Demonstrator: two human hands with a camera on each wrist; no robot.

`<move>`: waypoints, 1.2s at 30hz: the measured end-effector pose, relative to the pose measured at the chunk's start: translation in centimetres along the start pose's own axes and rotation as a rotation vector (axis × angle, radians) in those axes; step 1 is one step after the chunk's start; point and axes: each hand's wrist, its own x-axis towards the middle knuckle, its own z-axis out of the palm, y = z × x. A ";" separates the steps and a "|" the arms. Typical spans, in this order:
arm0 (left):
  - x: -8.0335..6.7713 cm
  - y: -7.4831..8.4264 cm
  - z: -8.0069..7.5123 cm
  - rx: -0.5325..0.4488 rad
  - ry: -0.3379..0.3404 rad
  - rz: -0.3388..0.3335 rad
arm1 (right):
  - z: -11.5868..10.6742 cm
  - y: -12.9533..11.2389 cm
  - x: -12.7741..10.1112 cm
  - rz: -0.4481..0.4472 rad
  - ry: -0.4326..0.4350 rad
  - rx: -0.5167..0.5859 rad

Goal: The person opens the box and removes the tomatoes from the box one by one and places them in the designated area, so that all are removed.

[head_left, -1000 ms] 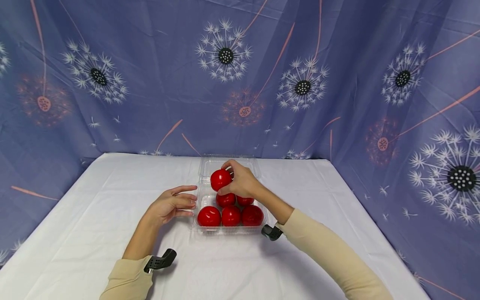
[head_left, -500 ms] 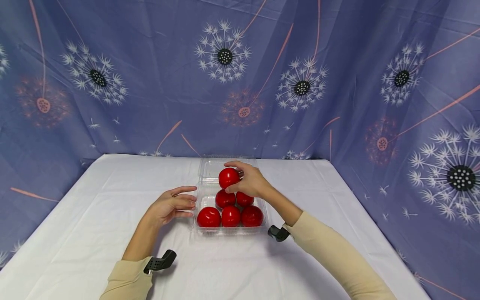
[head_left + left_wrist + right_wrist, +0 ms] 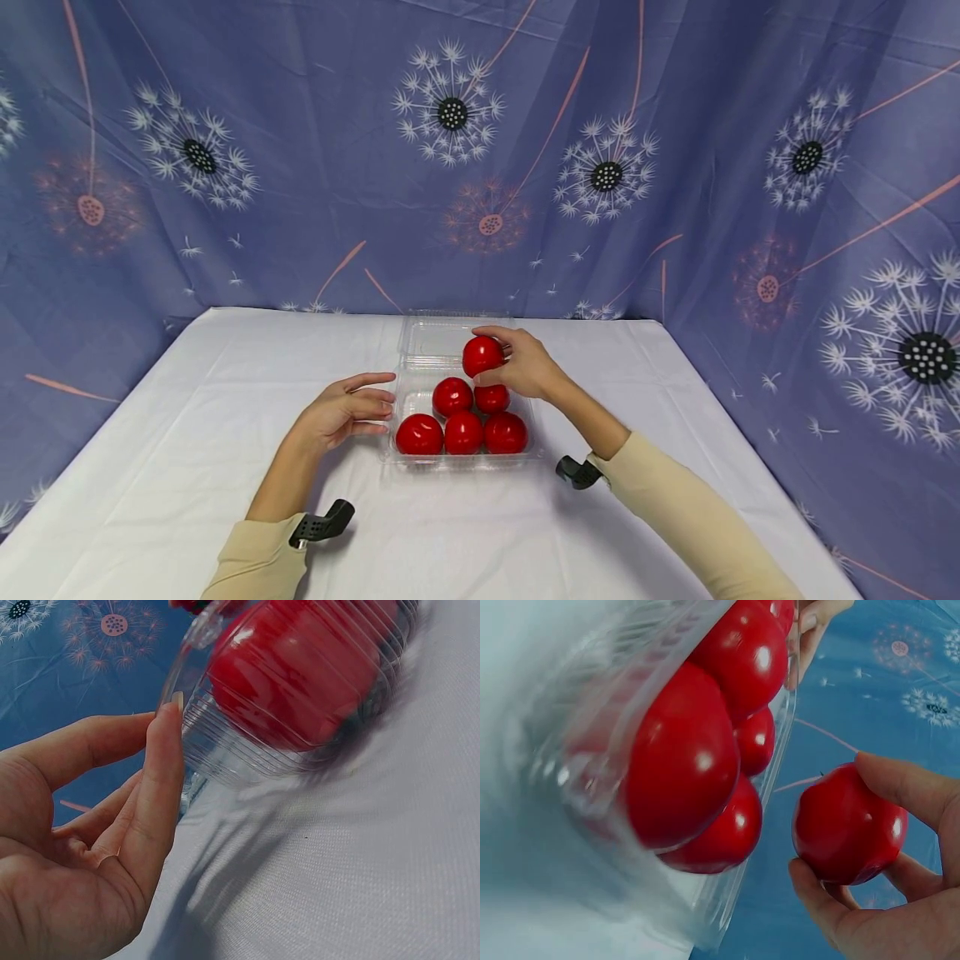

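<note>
In the head view, a clear plastic clamshell box (image 3: 459, 460) stands on the table with its lid folded back. Several glossy red tomatoes (image 3: 463, 432) sit in it, a front row of three and two behind. My right hand (image 3: 531, 367) holds another tomato (image 3: 482, 356) between thumb and fingers, above the box's back right part. The right wrist view shows this tomato (image 3: 847, 825) apart from the others. Beside the box's left wall is my left hand (image 3: 339, 412), fingers extended; its fingertips (image 3: 166, 727) touch the rim in the left wrist view.
The lid (image 3: 435, 342) lies toward the back edge of the table. A white cloth (image 3: 225, 400) covers the table. Blue curtains (image 3: 315, 125) with dandelion prints hang behind it and at both sides.
My right hand has carried its tomato rightward, from above the box's back left to its back right. The left hand and the tomatoes in the box have kept their places.
</note>
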 end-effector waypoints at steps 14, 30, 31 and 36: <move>0.0 0.3 0.2 -0.003 -0.001 -0.009 | -1.7 1.6 -1.2 0.049 0.068 0.047; 0.1 0.0 0.1 0.019 0.000 -0.006 | -2.9 3.8 -2.1 0.133 0.134 0.162; 0.1 -0.1 0.1 0.019 0.001 -0.006 | -2.9 3.9 -2.2 0.138 0.141 0.164; 0.0 -0.1 0.2 0.011 0.005 -0.004 | -2.9 4.6 -2.4 0.154 0.176 0.159</move>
